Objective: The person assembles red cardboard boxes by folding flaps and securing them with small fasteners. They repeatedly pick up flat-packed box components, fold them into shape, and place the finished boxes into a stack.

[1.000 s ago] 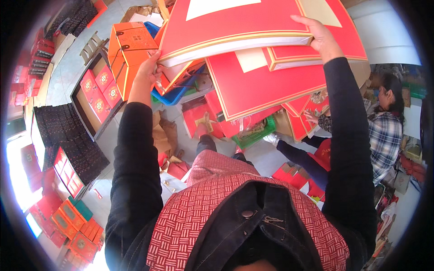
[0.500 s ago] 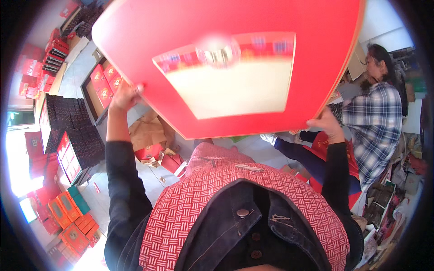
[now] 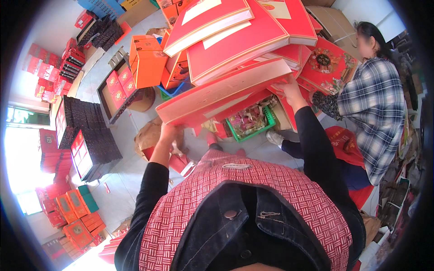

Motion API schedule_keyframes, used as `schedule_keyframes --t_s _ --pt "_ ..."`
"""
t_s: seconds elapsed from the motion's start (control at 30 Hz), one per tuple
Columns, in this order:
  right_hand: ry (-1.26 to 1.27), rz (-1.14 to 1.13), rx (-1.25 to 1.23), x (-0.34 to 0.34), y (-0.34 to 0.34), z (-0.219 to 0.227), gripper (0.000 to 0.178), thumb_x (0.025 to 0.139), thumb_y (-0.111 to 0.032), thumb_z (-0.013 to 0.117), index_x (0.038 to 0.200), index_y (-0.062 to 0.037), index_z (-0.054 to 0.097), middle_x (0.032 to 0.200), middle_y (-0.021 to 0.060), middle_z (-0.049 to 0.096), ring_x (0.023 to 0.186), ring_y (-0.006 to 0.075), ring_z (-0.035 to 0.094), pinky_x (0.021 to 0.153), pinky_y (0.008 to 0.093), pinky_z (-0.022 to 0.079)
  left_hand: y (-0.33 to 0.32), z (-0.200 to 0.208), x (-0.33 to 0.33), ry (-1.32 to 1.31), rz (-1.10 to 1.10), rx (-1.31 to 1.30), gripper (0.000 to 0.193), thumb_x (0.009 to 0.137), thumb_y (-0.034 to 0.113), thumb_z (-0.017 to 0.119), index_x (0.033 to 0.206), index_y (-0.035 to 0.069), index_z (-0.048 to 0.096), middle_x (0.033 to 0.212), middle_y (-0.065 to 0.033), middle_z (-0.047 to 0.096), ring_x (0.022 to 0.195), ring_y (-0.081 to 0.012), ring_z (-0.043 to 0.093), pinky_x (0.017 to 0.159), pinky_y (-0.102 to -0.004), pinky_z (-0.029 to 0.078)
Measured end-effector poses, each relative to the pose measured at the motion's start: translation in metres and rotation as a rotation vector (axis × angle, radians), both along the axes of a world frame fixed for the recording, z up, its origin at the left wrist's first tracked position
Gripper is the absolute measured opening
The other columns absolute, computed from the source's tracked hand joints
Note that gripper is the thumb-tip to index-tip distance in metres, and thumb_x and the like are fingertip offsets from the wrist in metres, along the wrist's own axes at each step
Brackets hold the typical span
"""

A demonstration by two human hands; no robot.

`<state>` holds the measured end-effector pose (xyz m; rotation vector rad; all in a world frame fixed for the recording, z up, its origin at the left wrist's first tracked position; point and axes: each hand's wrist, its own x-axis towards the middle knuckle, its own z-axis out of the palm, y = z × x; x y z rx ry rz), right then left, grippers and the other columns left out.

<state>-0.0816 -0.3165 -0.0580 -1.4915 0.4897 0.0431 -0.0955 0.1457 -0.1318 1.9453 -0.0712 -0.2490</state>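
Observation:
Between my two hands is a large flat red box (image 3: 226, 95) with pale gold edges, its long side turned toward me. My left hand (image 3: 169, 134) is closed on its near left corner, some fingers hidden. My right hand (image 3: 289, 92) grips the right end, thumb and fingers around the edge. Just beyond it rises a pile of similar big red boxes (image 3: 235, 52) with cream panels, stacked askew. Below the held box stands a green basket (image 3: 270, 118) filled with small wrapped packets.
A co-worker in a checked shawl (image 3: 375, 108) sits at the right, near a red floral box (image 3: 323, 63). Orange boxes (image 3: 147, 61) stand left of the pile. A dark tray (image 3: 108, 101) of red boxes, stacked dark boxes (image 3: 90, 117) and a brown paper bag (image 3: 147, 137) lie leftward.
The red box has come down and tipped from showing its broad panelled face to showing its long side. Both hands moved with it, and the pile beyond came into view.

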Motion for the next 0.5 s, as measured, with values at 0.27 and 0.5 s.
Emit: schedule_keyframes --t_s 0.27,0.5 --pt "-0.099 -0.4 -0.499 -0.008 0.022 0.015 0.04 0.078 -0.006 0.061 0.115 -0.0006 0.046 0.108 0.0111 0.054 0.087 0.0163 0.059 0.071 0.0319 0.048 -0.022 0.117 -0.002 -0.043 0.132 -0.426 0.075 0.067 -0.004 0.069 0.13 0.001 0.028 0.106 -0.0066 0.056 0.095 -0.0161 0.057 0.08 -0.0294 0.049" --pt "-0.75 0.149 -0.474 -0.045 0.182 0.152 0.017 0.08 0.0 0.058 0.097 -0.0005 0.06 0.086 0.0046 0.056 0.071 0.0098 0.054 0.064 0.0217 0.045 -0.04 0.251 0.01 -0.176 -0.205 -0.363 0.06 0.091 0.044 0.039 0.13 -0.001 0.032 0.113 -0.0099 0.049 0.072 -0.0083 0.049 0.061 -0.0204 0.04"
